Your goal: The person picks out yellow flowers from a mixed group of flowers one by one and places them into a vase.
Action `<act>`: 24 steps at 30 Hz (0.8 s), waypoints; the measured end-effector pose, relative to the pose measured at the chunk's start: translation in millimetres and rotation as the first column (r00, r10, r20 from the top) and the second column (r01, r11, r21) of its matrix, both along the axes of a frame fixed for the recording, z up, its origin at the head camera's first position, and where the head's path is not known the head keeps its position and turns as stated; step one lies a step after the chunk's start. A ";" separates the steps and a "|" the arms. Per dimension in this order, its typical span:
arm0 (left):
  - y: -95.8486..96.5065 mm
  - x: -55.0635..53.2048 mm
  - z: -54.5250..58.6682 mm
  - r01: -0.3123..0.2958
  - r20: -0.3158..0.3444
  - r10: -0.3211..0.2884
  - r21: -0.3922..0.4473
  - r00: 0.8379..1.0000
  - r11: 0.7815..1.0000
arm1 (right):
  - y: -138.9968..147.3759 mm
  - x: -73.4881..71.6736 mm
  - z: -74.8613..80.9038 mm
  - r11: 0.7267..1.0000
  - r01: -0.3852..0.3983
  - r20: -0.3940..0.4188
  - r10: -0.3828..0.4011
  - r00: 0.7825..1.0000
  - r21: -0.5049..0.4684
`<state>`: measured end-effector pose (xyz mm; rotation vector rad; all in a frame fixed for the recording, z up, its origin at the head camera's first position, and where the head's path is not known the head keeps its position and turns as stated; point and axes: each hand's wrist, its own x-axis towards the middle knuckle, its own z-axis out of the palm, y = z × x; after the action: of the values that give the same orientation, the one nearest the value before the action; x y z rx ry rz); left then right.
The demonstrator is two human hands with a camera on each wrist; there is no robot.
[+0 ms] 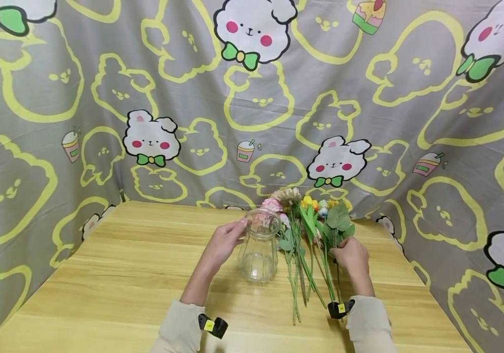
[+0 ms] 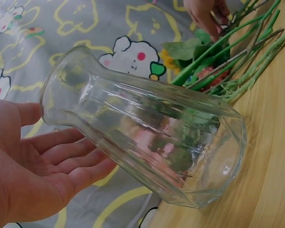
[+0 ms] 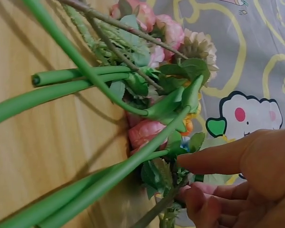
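A clear ribbed glass vase (image 1: 258, 262) stands upright on the wooden table. Beside its neck is my left hand (image 1: 226, 240), the thumb touching the rim and the fingers (image 2: 61, 152) stretched loosely along the glass without curling round it. Artificial flowers (image 1: 309, 203) lie to the right of the vase, with pink, cream and yellow-orange heads away from me and green stems pointing toward me. My right hand (image 1: 352, 257) pinches a flower stem (image 3: 164, 202) between thumb and fingers, just below broad green leaves (image 1: 339, 218). Its flower head is hard to make out.
The wooden table (image 1: 123, 279) extends to the left of the vase and in front of it. A grey cartoon-print curtain (image 1: 198, 98) hangs behind the table and along both sides. Long loose stems (image 1: 297, 294) reach toward the near side.
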<state>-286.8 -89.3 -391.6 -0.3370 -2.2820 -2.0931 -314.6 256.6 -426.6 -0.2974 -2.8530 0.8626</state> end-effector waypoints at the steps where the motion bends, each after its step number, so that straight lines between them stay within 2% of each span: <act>1: -0.1 0.1 -0.1 0.002 0.000 -0.002 0.001 1.000 1.000 | 0.2 -0.1 -1.1 1.000 -0.003 0.004 0.003 1.000 0.000; 6: -0.1 0.1 -1.4 0.003 0.016 -0.003 0.012 1.000 1.000 | 0.1 -0.7 -6.2 1.000 0.002 0.004 -0.002 1.000 -0.019; 15: -1.0 1.1 -3.0 0.012 0.007 -0.012 0.014 1.000 1.000 | -2.9 -1.7 -6.2 0.999 0.019 -0.012 -0.020 1.000 -0.026; 19: -1.5 1.3 -2.8 0.021 0.002 -0.021 0.010 1.000 1.000 | -3.9 1.1 1.2 1.000 0.019 -0.026 -0.019 0.999 -0.016; 24: -0.8 1.1 -0.9 0.010 0.007 -0.010 0.016 1.000 1.000 | -8.5 7.5 17.6 0.999 0.019 -0.082 -0.021 0.996 -0.026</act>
<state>-285.7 -90.2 -392.5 -0.3423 -2.2715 -2.1190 -307.1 248.1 -408.9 -0.2854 -2.7610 0.8864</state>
